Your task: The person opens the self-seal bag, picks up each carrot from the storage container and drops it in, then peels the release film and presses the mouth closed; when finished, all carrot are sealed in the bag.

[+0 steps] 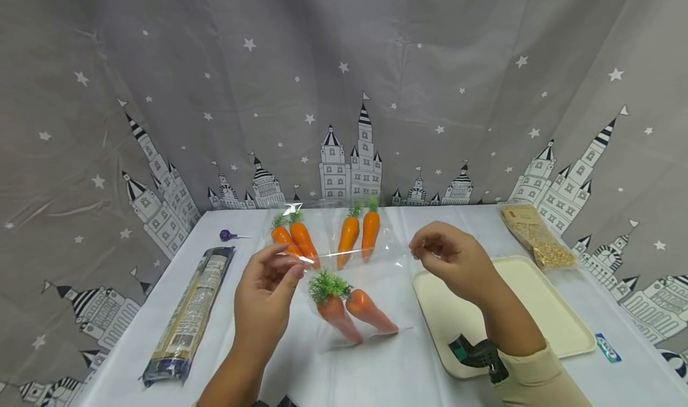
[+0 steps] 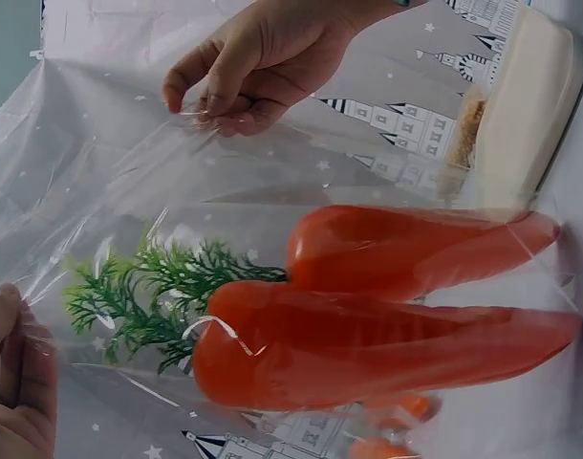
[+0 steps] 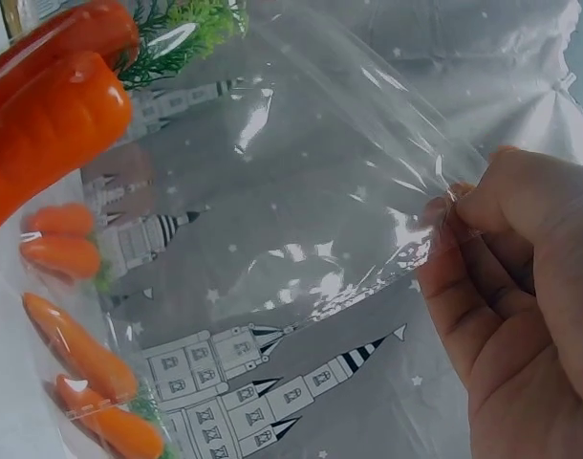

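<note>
Both hands grip the top edge of a clear plastic bag, stretched between them over the table. My left hand pinches one upper corner between thumb and fingers. The opposite upper corner is pinched by my right hand, and gathered film shows at its fingertips in the right wrist view. Inside the bag, low down, lie two orange carrots, one beside the other, with frilly green tops pointing toward the opening. Behind the bag, more carrots lie in clear plastic on the table.
A cream tray lies on the right, partly under my right forearm. Beyond it is a packet of yellow grains. A small blue-green packet lies nearby. On the left are a long dark-ended packet and a purple lollipop.
</note>
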The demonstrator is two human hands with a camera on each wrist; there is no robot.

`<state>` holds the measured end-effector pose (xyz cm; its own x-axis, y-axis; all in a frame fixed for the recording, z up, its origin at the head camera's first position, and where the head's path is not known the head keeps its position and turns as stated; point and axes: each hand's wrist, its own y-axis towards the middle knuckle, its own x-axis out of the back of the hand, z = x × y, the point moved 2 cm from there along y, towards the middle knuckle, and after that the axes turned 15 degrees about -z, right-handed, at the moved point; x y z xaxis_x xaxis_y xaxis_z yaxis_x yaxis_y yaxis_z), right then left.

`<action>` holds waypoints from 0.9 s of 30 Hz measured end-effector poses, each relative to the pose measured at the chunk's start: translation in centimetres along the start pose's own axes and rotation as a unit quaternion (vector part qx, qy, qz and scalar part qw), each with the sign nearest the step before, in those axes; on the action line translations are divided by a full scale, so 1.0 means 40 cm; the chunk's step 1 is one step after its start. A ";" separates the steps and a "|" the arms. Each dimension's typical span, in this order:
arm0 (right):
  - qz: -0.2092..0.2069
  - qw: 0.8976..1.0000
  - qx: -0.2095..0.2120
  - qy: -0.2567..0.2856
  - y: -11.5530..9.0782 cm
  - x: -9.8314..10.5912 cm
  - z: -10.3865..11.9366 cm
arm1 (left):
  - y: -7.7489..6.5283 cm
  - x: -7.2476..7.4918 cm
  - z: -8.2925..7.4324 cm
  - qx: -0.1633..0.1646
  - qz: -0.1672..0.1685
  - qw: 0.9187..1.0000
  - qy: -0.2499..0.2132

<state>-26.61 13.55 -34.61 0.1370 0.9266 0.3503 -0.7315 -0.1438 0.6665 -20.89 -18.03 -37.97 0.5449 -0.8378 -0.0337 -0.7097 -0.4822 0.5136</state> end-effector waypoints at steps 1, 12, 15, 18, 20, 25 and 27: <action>0.000 1.000 -0.010 0.002 0.000 -0.001 0.002 | -0.001 0.000 0.001 0.007 -0.005 1.000 -0.006; 0.001 0.999 -0.035 0.025 -0.004 -0.010 0.002 | -0.011 -0.009 0.011 0.117 0.046 0.992 -0.027; 0.017 0.998 -0.036 0.040 -0.005 -0.012 0.005 | -0.014 -0.011 0.010 0.107 0.049 0.993 -0.005; 0.019 0.999 -0.025 0.013 -0.001 -0.019 0.024 | -0.016 -0.012 0.009 0.089 0.049 0.995 -0.013; 0.009 0.999 -0.002 -0.044 0.003 -0.031 0.051 | -0.017 -0.011 0.008 0.081 0.050 0.995 -0.021; -0.007 0.975 0.110 -0.191 0.013 -0.078 0.157 | -0.020 -0.012 0.006 0.071 0.046 0.996 -0.030; 0.002 0.961 0.161 -0.224 0.017 -0.106 0.196 | -0.021 -0.012 0.007 0.065 0.045 0.996 -0.035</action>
<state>-22.44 6.81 -30.47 0.4618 0.6928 0.5539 -0.4986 -0.3138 0.8081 -20.67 -17.27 -38.62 0.4476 -0.8926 -0.0547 -0.8085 -0.4301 0.4016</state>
